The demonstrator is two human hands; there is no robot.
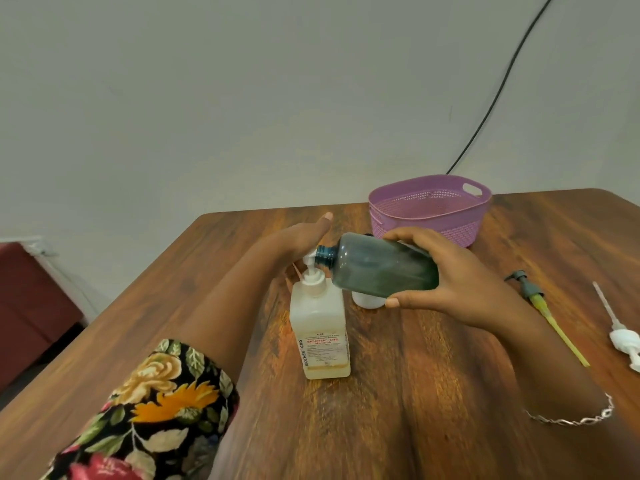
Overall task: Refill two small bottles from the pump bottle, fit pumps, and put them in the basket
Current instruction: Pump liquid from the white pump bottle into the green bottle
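The translucent white plastic pump bottle (320,336) stands nearest me; my left hand (304,237) rests on its pump, fingers straight. My right hand (450,282) wraps the dark green plastic bottle (377,266) mid-body, tipped to the nozzle. It looks light and probably slippery. The purple mesh basket (429,216) sits beyond.

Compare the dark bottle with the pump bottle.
The dark bottle is tinted green-grey; the pump bottle is pale with a printed label. The dark bottle lies sideways in the right hand; the pump bottle stands upright on the table. The dark bottle's neck is open; the pump bottle carries a white pump.
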